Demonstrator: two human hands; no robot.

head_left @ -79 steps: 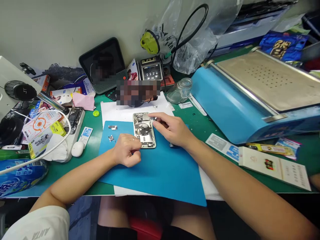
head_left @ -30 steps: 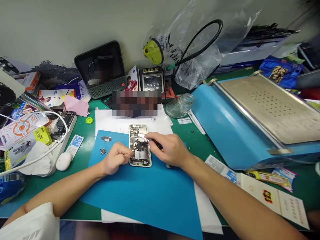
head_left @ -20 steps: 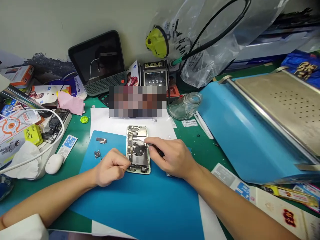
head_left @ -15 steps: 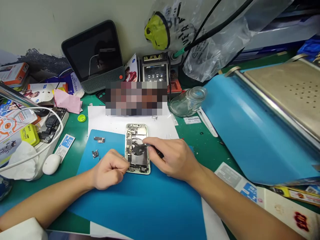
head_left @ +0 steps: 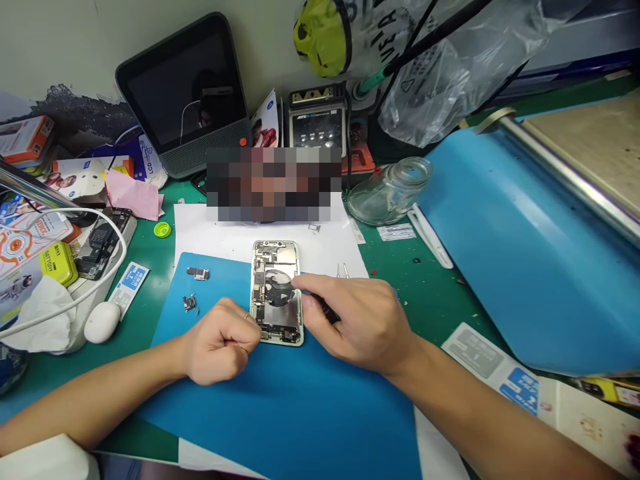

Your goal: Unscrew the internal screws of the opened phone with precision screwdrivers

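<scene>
An opened phone [head_left: 280, 323] lies on the blue mat [head_left: 300, 420], its inner boards, a round dark part and a metal plate exposed. My left hand [head_left: 223, 341] is closed, its curled fingers against the phone's lower left edge; the fingertips are hidden. Over the phone's right side, my right hand [head_left: 357, 320] pinches a slim dark tool [head_left: 325, 307], its tip near the round dark part. The tool's exact kind does not show. Two small loose phone parts, a camera-like module [head_left: 199, 273] and a dark piece [head_left: 190, 303], lie left of the phone.
Two thin metal tips [head_left: 342, 270] show behind my right hand. A glass jar [head_left: 385, 193], a white plastic strip [head_left: 430, 237] and a soldering station [head_left: 317, 127] stand or lie farther back. At left are a white cable [head_left: 123, 233], a white earbud case [head_left: 103, 325] and a smart display [head_left: 183, 87].
The view has shifted slightly. The tool tip in my right hand has moved a little rightward over the phone. My left hand stays at the phone's lower left edge.
</scene>
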